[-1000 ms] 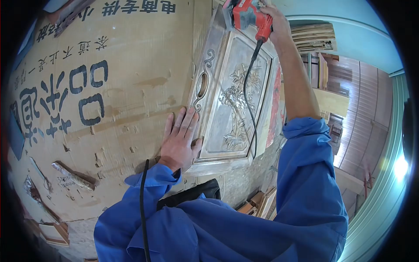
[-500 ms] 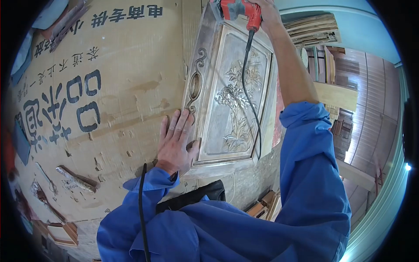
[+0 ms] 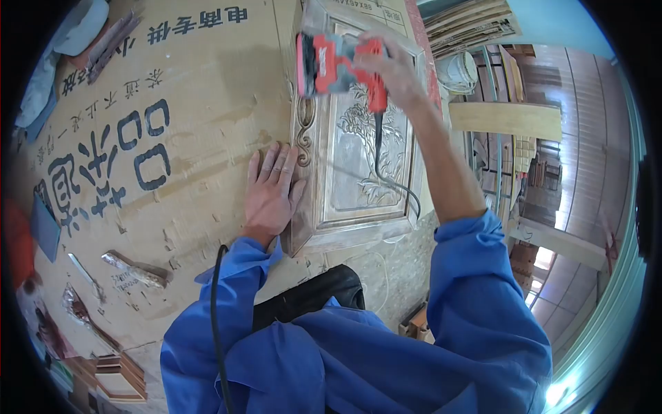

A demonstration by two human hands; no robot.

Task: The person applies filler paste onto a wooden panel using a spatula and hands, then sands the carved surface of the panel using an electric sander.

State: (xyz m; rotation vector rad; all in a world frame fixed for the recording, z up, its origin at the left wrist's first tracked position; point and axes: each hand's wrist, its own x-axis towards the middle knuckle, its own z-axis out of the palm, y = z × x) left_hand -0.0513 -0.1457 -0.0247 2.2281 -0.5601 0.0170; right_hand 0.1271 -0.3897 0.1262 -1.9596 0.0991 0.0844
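A carved wooden panel (image 3: 327, 194) with raised plants and a scrolled edge lies on the cardboard (image 3: 207, 148). My right hand (image 3: 394, 67) is wrapped round a red and black power sander (image 3: 332, 63), held over the panel's left edge near its upper part. The sander's black cord hangs over the carving. My left hand (image 3: 270, 190) lies flat, fingers a little apart, against the panel's lower left edge, partly on the cardboard.
A wrapped tool (image 3: 134, 269), a thin blade-like tool (image 3: 85, 274) and a brush-like tool (image 3: 86, 317) lie at the lower left. Stacked boards (image 3: 465, 27) and a white bucket (image 3: 458, 72) stand at the upper right. Another cord runs over my left sleeve.
My right hand has brought the sander down from the panel's far end, nearer to me, along its left edge. My left hand stays at the panel's edge. The view has shifted somewhat.
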